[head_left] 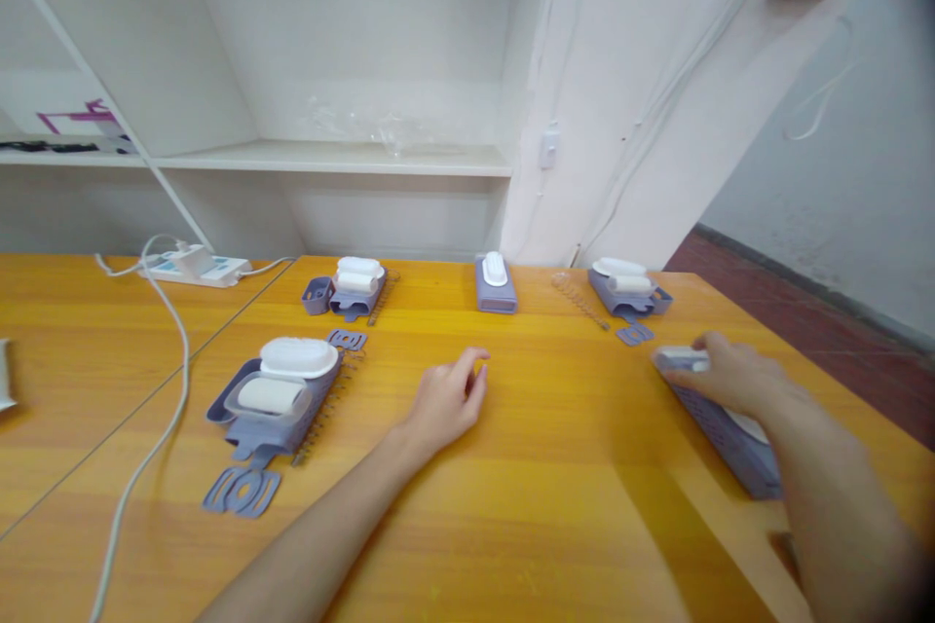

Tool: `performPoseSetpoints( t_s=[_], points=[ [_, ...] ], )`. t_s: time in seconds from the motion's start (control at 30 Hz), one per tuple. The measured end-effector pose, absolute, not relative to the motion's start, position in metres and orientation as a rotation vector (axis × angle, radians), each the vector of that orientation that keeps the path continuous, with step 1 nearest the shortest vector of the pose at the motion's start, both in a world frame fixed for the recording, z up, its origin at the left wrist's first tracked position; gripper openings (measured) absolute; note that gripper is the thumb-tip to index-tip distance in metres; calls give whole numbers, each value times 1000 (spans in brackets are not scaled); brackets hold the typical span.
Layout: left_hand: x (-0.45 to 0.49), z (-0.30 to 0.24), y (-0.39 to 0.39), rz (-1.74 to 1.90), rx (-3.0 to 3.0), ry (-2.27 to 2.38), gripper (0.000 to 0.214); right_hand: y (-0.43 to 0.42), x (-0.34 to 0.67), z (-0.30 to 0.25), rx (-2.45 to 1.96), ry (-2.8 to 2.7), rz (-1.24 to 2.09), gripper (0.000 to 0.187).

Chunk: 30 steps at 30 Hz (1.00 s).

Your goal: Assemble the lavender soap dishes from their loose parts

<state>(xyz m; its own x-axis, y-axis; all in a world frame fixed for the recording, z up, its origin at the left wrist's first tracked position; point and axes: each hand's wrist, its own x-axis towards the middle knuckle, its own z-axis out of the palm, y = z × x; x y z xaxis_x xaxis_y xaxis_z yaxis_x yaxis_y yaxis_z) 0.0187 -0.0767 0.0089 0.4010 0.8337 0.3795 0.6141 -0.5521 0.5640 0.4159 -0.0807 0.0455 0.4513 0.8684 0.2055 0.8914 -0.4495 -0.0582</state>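
My left hand (pixel 449 399) rests on the wooden table with nothing in it, its fingers loosely bent and somewhat apart. At the right, my right hand (pixel 734 375) grips the far end of a long grey-purple plastic box (pixel 720 423) with perforated sides. White parts lie on top of this box, partly hidden by the hand and forearm. Left of my left hand sits a grey-purple holder (pixel 274 433) bearing a white oval lid (pixel 299 357) and a clear tray with a white roll (pixel 274 396). Beside it are a row of hooks (pixel 328 409) and flat grey cut-out pieces (pixel 243 492).
Similar holder sets stand at the back left (pixel 357 287) and back right (pixel 626 287). Between them is a grey-purple box (pixel 497 297) with a white oval piece. A power strip (pixel 194 265) and white cable (pixel 182 360) lie at the left. White shelving (pixel 328 159) rises behind.
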Motion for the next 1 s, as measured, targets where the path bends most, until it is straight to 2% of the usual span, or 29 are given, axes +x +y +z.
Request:
performPoseSetpoints(
  t_s=[0.1,0.23,0.33,0.5,0.7,1.0],
  points=[
    [20,9,-81,824,2516,1227,24,-75,380,57,-2442,-1576,-376,57],
    [20,11,-83,793,2614,1217,22,-65,319,51,-1906,-1738,-473,44],
    [20,11,-81,861,2568,1253,21,-63,279,24,-1617,-1881,-361,37],
    [21,11,-80,825,2494,1413,21,-70,244,-8,-1586,-2158,-172,27],
    [28,13,-79,427,2637,1585,25,-72,243,-7,-1611,-2133,-149,26],
    [29,18,-81,343,2642,1578,27,-72,243,-7,-1615,-2132,-118,26]
  ],
)
